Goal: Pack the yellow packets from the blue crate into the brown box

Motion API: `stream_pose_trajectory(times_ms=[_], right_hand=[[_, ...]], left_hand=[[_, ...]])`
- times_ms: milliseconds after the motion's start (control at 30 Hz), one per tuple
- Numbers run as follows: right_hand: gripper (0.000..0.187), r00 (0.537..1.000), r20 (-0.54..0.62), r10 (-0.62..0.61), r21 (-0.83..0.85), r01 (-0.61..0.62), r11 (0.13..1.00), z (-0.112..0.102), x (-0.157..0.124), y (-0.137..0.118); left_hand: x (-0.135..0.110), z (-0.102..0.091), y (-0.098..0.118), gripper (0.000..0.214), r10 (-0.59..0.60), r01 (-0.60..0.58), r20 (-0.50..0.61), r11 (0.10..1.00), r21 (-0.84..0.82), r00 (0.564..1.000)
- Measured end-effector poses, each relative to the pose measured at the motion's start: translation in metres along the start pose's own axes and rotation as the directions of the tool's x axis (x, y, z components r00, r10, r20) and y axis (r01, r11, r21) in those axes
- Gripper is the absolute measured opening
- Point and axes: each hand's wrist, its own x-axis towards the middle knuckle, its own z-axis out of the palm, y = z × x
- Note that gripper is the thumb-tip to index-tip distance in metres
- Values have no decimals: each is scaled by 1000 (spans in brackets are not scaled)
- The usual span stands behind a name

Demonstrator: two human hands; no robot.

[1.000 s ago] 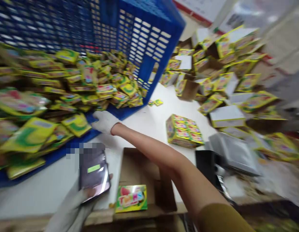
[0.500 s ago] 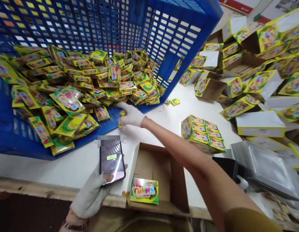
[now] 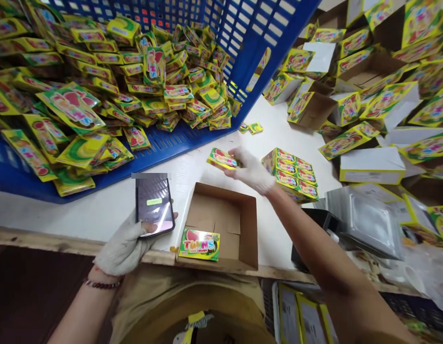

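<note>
Above the open carton [image 3: 221,224]: your right hand [image 3: 250,168] grips a small stack of packets [image 3: 222,159].
Your gloved left hand [image 3: 126,243] is closed around a phone [image 3: 153,204] at the worktop [image 3: 100,215] edge. Beside them, a tilted blue crate [image 3: 171,148] spills packets; one "Twins" packet [image 3: 200,244] lies in the carton.
</note>
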Motion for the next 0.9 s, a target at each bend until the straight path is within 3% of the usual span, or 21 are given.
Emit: stream_pose_trajectory(times_ms=[67,133,167,233,300,433,533,600,667,733,800,867,900], right_hand=[[67,976,212,-52,165,17,986,-9,-38,-13],[64,915,402,-26,192,-56,980,-1,-68,-17],[60,903,429,10,123,-69,990,9,-78,-17],[54,924,375,70,-79,-43,996,36,-85,-11],[46,936,349,51,-215,28,976,62,-81,-3],[19,925,381,4,-231,91,969,93,-68,8],[35,925,378,43,-267,65,962,95,-69,9],[38,889,456,44,-277,95,956,87,-68,2],[30,836,548,27,-286,157,945,73,-61,-12],[18,808,587,-50,-265,250,931,60,-46,-36],[15,815,532,-228,-201,384,901,60,-22,-68],[17,795,415,-442,-196,552,810,76,6,-103],[20,749,395,-531,-228,640,734,90,21,-120]], left_hand=[[0,-1,-1,78,10,-10,13,1000,-5,1000],[0,-1,-1,78,15,-15,15,1000,4,1000],[0,-1,-1,78,18,-18,15,1000,10,1000],[1,-1,-1,79,22,-22,14,1000,18,1000],[1,0,-1,80,19,-19,18,999,25,1000],[1,0,-2,79,12,-13,21,999,29,1000],[1,-1,-4,71,15,-15,11,1000,-5,1000],[1,-2,-5,66,6,-6,13,999,-44,1000],[0,-2,-6,65,3,-1,27,997,-77,1000],[0,-2,-7,68,21,-16,51,996,-92,998],[-1,-3,-8,73,60,-53,71,993,-104,996],[-1,-4,-9,75,98,-88,78,989,-122,992],[-1,-5,-9,74,108,-98,76,987,-130,991]])
